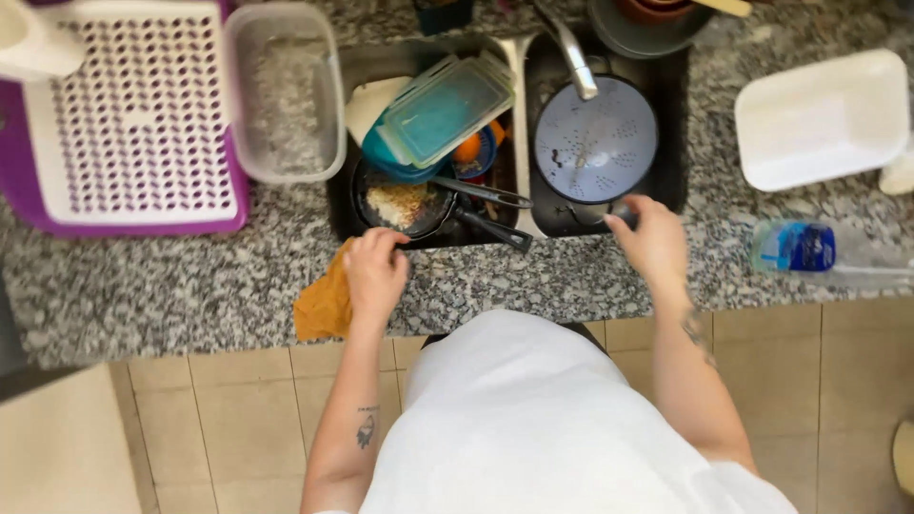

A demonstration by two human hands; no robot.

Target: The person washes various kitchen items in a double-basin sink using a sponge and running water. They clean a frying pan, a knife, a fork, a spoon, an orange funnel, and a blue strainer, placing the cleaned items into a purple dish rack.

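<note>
L hand (376,271) grips orange cloth (324,305) on bench (190,286); R hand (652,238) clasps white colander (595,140) rim in sink (671,114).

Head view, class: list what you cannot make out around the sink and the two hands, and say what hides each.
- Left sink bottom: covered by stacked tubs and a pan.
- Right hand fingers: curled away at the colander edge; grip unclear.
- Cloth: partly under the left hand.
- Pot: cut off by the top edge.
</note>
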